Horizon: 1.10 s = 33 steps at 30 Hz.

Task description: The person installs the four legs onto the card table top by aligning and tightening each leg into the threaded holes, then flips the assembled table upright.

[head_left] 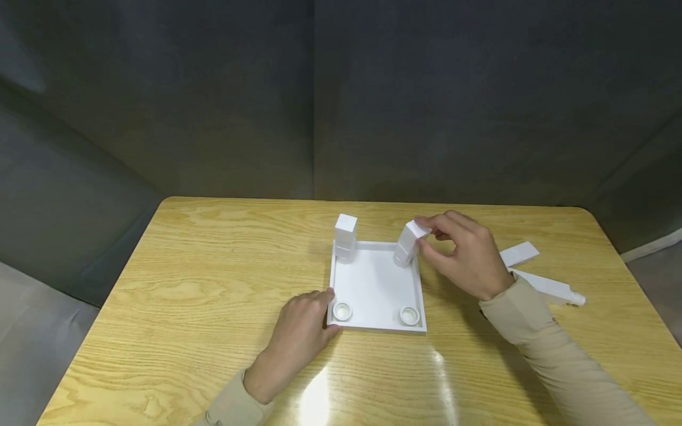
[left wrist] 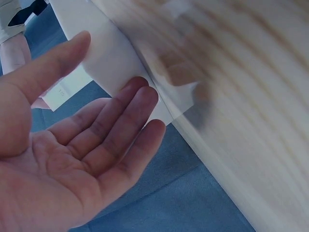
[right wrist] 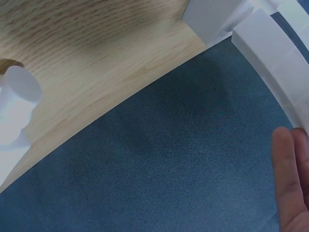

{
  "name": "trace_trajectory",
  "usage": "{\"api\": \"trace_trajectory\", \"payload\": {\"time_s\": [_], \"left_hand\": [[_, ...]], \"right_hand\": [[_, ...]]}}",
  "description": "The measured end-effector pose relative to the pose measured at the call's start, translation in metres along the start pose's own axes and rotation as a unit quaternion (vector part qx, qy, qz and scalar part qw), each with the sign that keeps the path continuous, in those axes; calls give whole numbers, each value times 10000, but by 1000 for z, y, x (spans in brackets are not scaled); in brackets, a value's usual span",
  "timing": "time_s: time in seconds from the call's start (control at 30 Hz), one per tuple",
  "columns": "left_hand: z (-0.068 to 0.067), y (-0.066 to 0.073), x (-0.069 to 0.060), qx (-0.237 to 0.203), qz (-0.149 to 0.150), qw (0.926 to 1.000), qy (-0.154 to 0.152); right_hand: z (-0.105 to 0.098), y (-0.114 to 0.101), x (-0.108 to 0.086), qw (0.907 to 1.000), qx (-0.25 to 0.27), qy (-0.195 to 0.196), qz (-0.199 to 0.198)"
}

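A white square tray (head_left: pixel 378 284) lies on the table, with a white leg (head_left: pixel 346 234) upright in its back left corner. My right hand (head_left: pixel 466 254) pinches the top of a second white leg (head_left: pixel 407 239) at the back right corner; this leg leans to the right. In the right wrist view, fingers (right wrist: pixel 286 169) touch that leg (right wrist: pixel 275 53). My left hand (head_left: pixel 298 334) grips the tray's front left corner, beside a round socket (head_left: pixel 342 311). Another round socket (head_left: pixel 409 316) is at the front right. The left wrist view shows the left hand (left wrist: pixel 91 154) with fingers against the white tray (left wrist: pixel 104 53).
Two loose white legs lie on the table right of the tray, one (head_left: pixel 519 254) behind the other (head_left: pixel 549 287), partly behind my right wrist. The wooden table (head_left: pixel 213 284) ends at a dark curtain (head_left: pixel 319 118).
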<state>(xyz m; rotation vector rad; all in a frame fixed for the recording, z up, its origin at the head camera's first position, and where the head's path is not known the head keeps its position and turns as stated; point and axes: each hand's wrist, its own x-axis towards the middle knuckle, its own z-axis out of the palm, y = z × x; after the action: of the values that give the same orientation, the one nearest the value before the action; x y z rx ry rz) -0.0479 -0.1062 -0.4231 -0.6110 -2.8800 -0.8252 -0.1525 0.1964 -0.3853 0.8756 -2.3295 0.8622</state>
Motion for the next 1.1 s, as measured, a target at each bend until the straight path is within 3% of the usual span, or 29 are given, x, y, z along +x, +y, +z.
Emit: {"api": "trace_trajectory", "payload": {"time_s": [0.3,0.77,1.1], "left_hand": [[0,0,0,32,-12,10000,-6],[1,-1,0,14,-70,10000,-30],[2,-2,-1,-87,44,9999,40]], "right_hand": [[-1,1,3,9998,-42,-28,-201],[0,0,6,9996,-225,-164,-67],[0,2,5,9996,-63,-263,4]]}}
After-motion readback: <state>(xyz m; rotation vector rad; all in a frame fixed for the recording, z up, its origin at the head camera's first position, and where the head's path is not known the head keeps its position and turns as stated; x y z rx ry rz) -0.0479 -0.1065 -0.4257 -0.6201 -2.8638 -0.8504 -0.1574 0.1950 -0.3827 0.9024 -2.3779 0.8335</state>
